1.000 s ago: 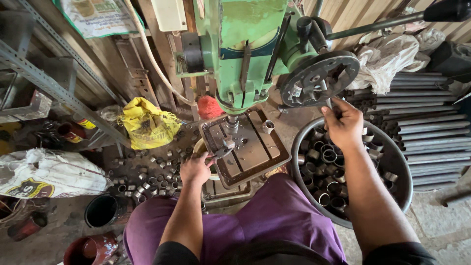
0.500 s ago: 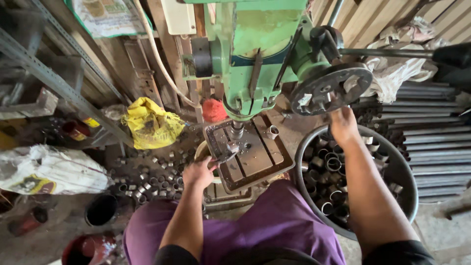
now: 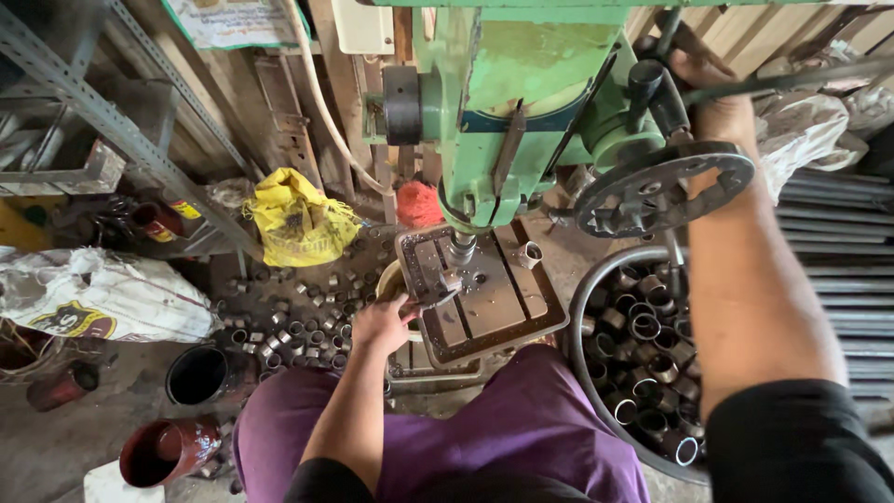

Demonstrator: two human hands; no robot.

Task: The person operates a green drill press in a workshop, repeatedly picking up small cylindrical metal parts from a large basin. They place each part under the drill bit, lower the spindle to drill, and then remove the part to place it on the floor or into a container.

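small metal ring (image 3: 453,282) sits on the drill table (image 3: 503,312), straight under the spindle (image 3: 459,247), bore upright. left hand (image 3: 382,323) just left of it, clenched on a thin tool whose tip touches the ring. right hand (image 3: 717,102) up and well right, gripping a feed lever (image 3: 782,79) on the green drill press (image 3: 521,102). basin of rings (image 3: 643,354) right of the table; loose rings (image 3: 289,321) on the floor left.

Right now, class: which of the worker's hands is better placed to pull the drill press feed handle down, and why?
The right hand. It is already up at the feed handle beside the spoked wheel, while the left hand is low at the drill table, holding the small metal part under the spindle.
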